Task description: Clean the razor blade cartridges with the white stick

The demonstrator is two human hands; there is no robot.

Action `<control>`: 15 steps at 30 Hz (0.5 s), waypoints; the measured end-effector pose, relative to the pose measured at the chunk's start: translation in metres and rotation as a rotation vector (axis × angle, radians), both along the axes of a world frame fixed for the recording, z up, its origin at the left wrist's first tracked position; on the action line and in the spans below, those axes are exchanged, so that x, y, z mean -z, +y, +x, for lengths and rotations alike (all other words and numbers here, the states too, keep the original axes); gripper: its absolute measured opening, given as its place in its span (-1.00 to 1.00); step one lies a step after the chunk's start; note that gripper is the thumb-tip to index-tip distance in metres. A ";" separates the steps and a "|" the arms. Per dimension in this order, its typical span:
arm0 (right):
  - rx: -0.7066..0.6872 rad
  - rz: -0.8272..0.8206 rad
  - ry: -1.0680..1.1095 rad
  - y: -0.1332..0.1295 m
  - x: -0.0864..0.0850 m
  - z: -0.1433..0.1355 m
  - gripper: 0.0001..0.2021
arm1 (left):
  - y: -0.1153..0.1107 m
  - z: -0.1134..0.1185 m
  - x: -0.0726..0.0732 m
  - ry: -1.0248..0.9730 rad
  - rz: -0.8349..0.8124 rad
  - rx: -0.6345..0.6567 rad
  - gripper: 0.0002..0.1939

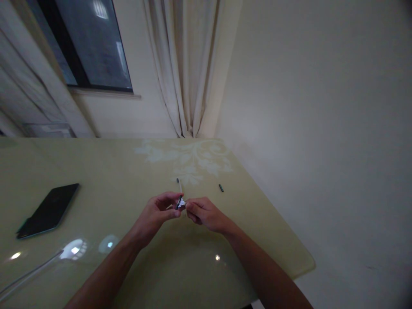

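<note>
Over the table, my left hand [162, 207] pinches a small shiny silver piece with a dark edge [181, 203] between thumb and fingers. Closed at the right side of that same piece is my right hand [203, 211], its fingertips against it. The piece is too small to name. A thin white stick or cable with a dark tip [179, 184] shows just beyond my left fingertips; whether it joins the held piece I cannot tell. To the right, a small black bar-shaped piece [221, 188] lies on the table, apart from both hands.
The pale, glossy table [128, 167] has a white floral pattern and reflects lights. A dark flat tablet-like object [51, 210] lies at the left, with a thin cable [32, 273] nearer me. A wall [309, 120] borders the right side; curtains [185, 64] hang behind.
</note>
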State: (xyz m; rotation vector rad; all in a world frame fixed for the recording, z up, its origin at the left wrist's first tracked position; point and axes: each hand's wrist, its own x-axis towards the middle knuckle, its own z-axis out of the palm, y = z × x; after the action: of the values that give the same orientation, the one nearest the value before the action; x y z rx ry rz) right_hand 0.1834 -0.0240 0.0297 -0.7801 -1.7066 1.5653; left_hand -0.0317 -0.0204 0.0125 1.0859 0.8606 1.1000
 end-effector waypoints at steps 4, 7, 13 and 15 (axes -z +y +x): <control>-0.005 0.023 -0.011 0.001 0.000 0.000 -0.41 | 0.000 -0.002 -0.002 0.015 -0.012 0.038 -0.49; -0.008 0.018 0.008 0.001 0.000 -0.001 -0.43 | 0.001 -0.005 -0.004 0.010 0.007 0.071 -0.48; 0.028 0.002 0.020 0.001 0.000 -0.002 -0.41 | 0.002 -0.007 -0.001 0.020 0.034 0.088 -0.42; 0.030 0.013 0.013 0.001 -0.001 -0.001 -0.42 | 0.002 -0.006 0.001 0.049 0.047 0.064 -0.47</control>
State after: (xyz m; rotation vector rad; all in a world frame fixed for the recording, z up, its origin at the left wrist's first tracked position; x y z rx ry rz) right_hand 0.1820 -0.0230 0.0309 -0.7838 -1.6867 1.5347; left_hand -0.0379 -0.0181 0.0118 1.1764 0.8366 1.0484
